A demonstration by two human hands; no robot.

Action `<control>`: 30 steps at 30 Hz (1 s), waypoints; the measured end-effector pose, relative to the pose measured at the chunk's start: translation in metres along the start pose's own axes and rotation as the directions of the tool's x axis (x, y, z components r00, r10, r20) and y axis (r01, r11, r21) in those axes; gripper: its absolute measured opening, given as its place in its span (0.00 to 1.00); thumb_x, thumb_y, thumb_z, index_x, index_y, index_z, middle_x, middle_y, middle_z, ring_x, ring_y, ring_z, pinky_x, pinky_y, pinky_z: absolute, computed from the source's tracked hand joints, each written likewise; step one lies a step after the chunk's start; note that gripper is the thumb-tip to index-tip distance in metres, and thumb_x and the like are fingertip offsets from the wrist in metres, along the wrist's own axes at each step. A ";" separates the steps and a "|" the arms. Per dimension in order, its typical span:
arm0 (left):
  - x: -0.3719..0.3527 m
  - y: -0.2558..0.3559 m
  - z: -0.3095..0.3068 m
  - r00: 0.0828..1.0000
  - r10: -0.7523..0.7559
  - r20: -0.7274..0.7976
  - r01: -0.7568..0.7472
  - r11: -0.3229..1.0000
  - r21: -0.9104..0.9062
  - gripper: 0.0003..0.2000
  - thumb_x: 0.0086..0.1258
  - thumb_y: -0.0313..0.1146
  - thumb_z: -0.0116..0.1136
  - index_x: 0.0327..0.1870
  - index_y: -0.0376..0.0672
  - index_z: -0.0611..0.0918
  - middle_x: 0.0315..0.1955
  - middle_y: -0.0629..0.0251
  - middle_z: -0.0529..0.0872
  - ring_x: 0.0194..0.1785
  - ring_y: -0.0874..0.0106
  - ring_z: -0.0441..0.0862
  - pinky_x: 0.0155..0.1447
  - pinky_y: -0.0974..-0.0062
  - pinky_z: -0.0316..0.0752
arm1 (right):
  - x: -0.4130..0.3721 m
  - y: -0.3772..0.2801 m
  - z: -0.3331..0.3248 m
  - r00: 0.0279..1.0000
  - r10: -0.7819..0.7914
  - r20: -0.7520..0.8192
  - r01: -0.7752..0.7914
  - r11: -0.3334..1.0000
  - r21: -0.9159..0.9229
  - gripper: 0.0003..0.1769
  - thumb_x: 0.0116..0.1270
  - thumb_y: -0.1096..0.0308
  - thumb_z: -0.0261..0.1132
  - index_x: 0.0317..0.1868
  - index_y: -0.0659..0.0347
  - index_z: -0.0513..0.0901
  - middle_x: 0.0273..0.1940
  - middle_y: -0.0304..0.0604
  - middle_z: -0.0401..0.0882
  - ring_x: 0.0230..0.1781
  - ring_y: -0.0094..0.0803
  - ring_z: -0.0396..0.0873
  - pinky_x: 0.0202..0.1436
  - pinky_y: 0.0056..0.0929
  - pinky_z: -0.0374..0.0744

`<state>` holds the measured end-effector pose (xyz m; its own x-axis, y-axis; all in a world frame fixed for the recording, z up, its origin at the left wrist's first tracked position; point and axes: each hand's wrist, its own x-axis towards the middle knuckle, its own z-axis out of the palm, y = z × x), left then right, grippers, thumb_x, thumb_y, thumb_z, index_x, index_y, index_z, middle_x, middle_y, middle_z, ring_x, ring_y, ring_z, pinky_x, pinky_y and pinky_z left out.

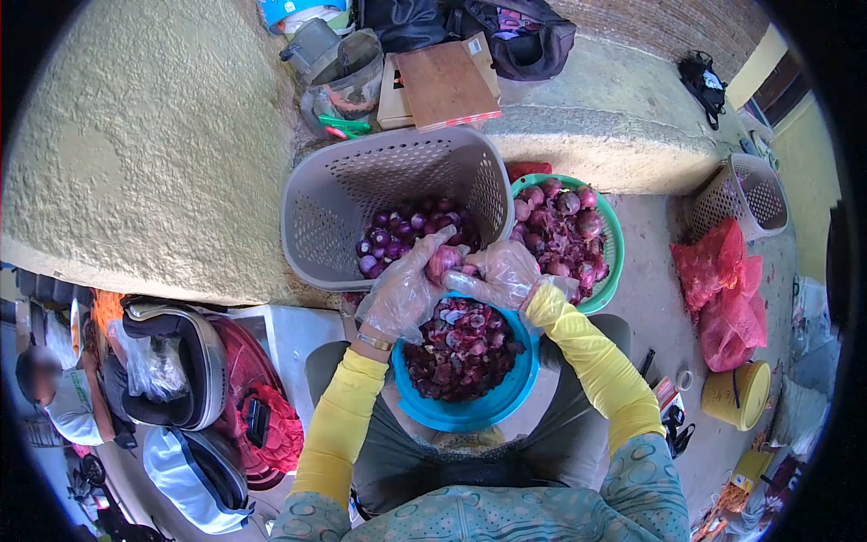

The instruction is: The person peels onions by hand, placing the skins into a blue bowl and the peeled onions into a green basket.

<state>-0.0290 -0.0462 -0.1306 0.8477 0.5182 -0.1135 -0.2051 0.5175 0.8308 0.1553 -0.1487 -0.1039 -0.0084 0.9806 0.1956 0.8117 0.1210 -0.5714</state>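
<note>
My left hand [404, 291] and my right hand [502, 274], both in clear plastic gloves, hold one red onion [442, 262] between them above a blue bowl [470, 411] in my lap. The bowl is full of dark onion peels [462, 348]. Just beyond my hands a grey plastic basket [334, 194] lies tilted and holds several peeled purple onions [406, 233]. To the right of it a green bowl [613, 244] holds unpeeled onions and skins [560, 230].
A rough concrete ledge [135, 163] runs behind the baskets, carrying a wooden board [445, 86], a jug [339, 72] and bags. Red plastic bags [731, 298], a yellow bucket [736, 395] and a second basket [745, 194] stand to the right. Bags [185, 361] and a seated person [54, 393] are on the left.
</note>
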 end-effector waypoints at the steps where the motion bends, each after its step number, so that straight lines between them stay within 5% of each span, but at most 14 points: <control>1: -0.001 0.003 0.003 1.000 0.001 0.000 -0.001 1.000 0.000 0.26 0.75 0.19 0.61 0.73 0.37 0.70 0.66 0.53 0.80 0.64 0.64 0.82 0.67 0.70 0.80 | 0.000 -0.002 -0.001 0.999 0.003 0.040 -0.001 1.000 -0.029 0.29 0.70 0.36 0.65 0.33 0.57 0.89 0.21 0.54 0.80 0.24 0.56 0.82 0.30 0.50 0.79; 3: -0.002 0.014 0.016 0.972 -0.198 -0.126 0.145 0.928 -0.343 0.26 0.86 0.43 0.50 0.74 0.32 0.70 0.54 0.57 0.81 0.57 0.68 0.79 0.69 0.62 0.76 | 0.000 -0.004 -0.004 0.997 0.006 0.078 -0.002 0.998 -0.057 0.28 0.69 0.39 0.68 0.29 0.58 0.88 0.21 0.53 0.80 0.24 0.56 0.81 0.30 0.48 0.78; 6: -0.008 0.007 0.014 0.997 0.001 -0.072 -0.007 0.996 -0.085 0.22 0.83 0.34 0.56 0.72 0.34 0.71 0.63 0.51 0.79 0.65 0.62 0.79 0.68 0.62 0.80 | 0.000 -0.008 -0.006 0.990 -0.022 0.142 0.024 1.000 -0.010 0.29 0.69 0.36 0.66 0.30 0.56 0.89 0.21 0.52 0.81 0.25 0.55 0.83 0.32 0.48 0.80; 9: 0.005 0.006 0.000 0.970 -0.175 -0.166 0.086 0.893 -0.442 0.23 0.84 0.41 0.55 0.70 0.34 0.73 0.60 0.52 0.79 0.62 0.60 0.80 0.69 0.56 0.78 | -0.006 -0.018 0.004 0.962 -0.097 0.254 0.103 0.995 -0.009 0.34 0.71 0.31 0.61 0.35 0.56 0.90 0.24 0.53 0.84 0.28 0.54 0.85 0.37 0.50 0.83; 13: 0.006 0.009 -0.005 0.971 -0.181 -0.155 0.079 0.859 -0.506 0.22 0.83 0.40 0.56 0.69 0.35 0.74 0.59 0.54 0.80 0.61 0.59 0.80 0.71 0.55 0.76 | -0.005 -0.017 0.011 0.928 -0.050 0.370 0.076 0.996 -0.055 0.37 0.64 0.26 0.63 0.34 0.58 0.89 0.31 0.53 0.87 0.33 0.53 0.88 0.42 0.50 0.84; 14: 0.005 0.007 -0.005 0.981 -0.087 -0.174 0.038 0.963 -0.266 0.20 0.84 0.39 0.55 0.67 0.35 0.75 0.59 0.54 0.79 0.62 0.62 0.79 0.70 0.59 0.77 | -0.004 -0.017 0.008 0.927 -0.052 0.371 0.078 0.996 -0.054 0.37 0.64 0.26 0.63 0.34 0.58 0.89 0.31 0.53 0.87 0.33 0.53 0.88 0.42 0.50 0.84; 15: 0.004 0.007 -0.006 0.986 0.009 -0.169 -0.010 1.000 -0.008 0.18 0.84 0.38 0.54 0.66 0.35 0.76 0.59 0.55 0.79 0.62 0.64 0.78 0.70 0.63 0.78 | -0.004 -0.017 0.003 0.960 -0.054 0.275 0.060 0.998 -0.011 0.37 0.61 0.27 0.67 0.34 0.58 0.89 0.29 0.52 0.86 0.31 0.53 0.87 0.39 0.49 0.83; 16: 0.003 0.006 -0.007 0.986 0.009 -0.169 -0.010 1.000 -0.008 0.18 0.84 0.38 0.54 0.66 0.35 0.76 0.59 0.55 0.79 0.62 0.64 0.78 0.70 0.63 0.78 | -0.004 -0.017 0.000 0.983 -0.050 0.176 0.045 0.998 0.032 0.36 0.58 0.27 0.70 0.34 0.58 0.88 0.27 0.51 0.85 0.28 0.52 0.86 0.36 0.48 0.83; 18: 0.001 0.023 0.014 0.956 -0.157 -0.248 0.026 0.887 -0.462 0.19 0.83 0.38 0.56 0.66 0.36 0.75 0.55 0.57 0.82 0.57 0.66 0.81 0.68 0.66 0.79 | -0.002 -0.016 -0.002 0.999 -0.024 0.048 0.023 0.999 0.031 0.36 0.52 0.28 0.75 0.34 0.58 0.87 0.26 0.50 0.84 0.28 0.52 0.86 0.34 0.46 0.82; 20: 0.004 0.014 0.011 0.955 -0.091 -0.282 0.018 0.967 -0.253 0.18 0.83 0.38 0.56 0.65 0.36 0.76 0.52 0.58 0.83 0.55 0.67 0.82 0.67 0.67 0.80 | 0.001 -0.011 -0.004 0.985 0.087 -0.148 -0.081 0.996 0.044 0.35 0.53 0.31 0.77 0.34 0.59 0.85 0.26 0.50 0.84 0.28 0.52 0.86 0.33 0.45 0.82; 22: 0.005 0.008 0.007 0.954 -0.023 -0.299 0.014 0.999 -0.032 0.17 0.83 0.38 0.56 0.64 0.36 0.77 0.49 0.59 0.84 0.53 0.68 0.82 0.65 0.67 0.81 | 0.003 -0.009 -0.007 0.984 0.094 -0.154 -0.088 0.995 0.050 0.32 0.55 0.33 0.77 0.32 0.57 0.84 0.28 0.49 0.87 0.30 0.52 0.87 0.35 0.48 0.83; 24: 0.003 0.017 0.016 0.948 -0.248 -0.198 0.124 0.863 -0.490 0.15 0.83 0.38 0.58 0.58 0.35 0.80 0.44 0.62 0.84 0.51 0.71 0.82 0.61 0.69 0.82 | 0.004 -0.005 -0.003 0.981 0.062 -0.182 -0.055 0.998 0.042 0.31 0.57 0.34 0.76 0.33 0.57 0.84 0.28 0.48 0.87 0.31 0.51 0.87 0.35 0.48 0.83; 28: 0.007 0.004 0.008 0.934 -0.265 -0.238 0.091 0.823 -0.560 0.15 0.82 0.40 0.59 0.54 0.36 0.82 0.41 0.64 0.82 0.47 0.73 0.81 0.57 0.71 0.82 | 0.003 -0.004 -0.003 0.985 0.077 -0.154 -0.070 0.996 0.050 0.29 0.59 0.35 0.75 0.33 0.57 0.85 0.29 0.49 0.87 0.31 0.52 0.87 0.36 0.48 0.84; 30: 0.007 -0.004 -0.006 0.951 -0.221 -0.215 0.091 0.868 -0.488 0.21 0.82 0.40 0.59 0.64 0.30 0.77 0.55 0.50 0.83 0.56 0.60 0.83 0.63 0.60 0.82 | 0.004 -0.004 -0.002 0.986 0.082 -0.148 -0.080 0.997 0.020 0.29 0.61 0.35 0.73 0.34 0.57 0.87 0.30 0.49 0.88 0.32 0.51 0.88 0.37 0.48 0.84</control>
<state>-0.0248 -0.0407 -0.1381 0.7463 0.5253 -0.4089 -0.3394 0.8287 0.4451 0.1532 -0.1460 -0.0989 0.1447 0.9535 0.2643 0.7977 0.0456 -0.6013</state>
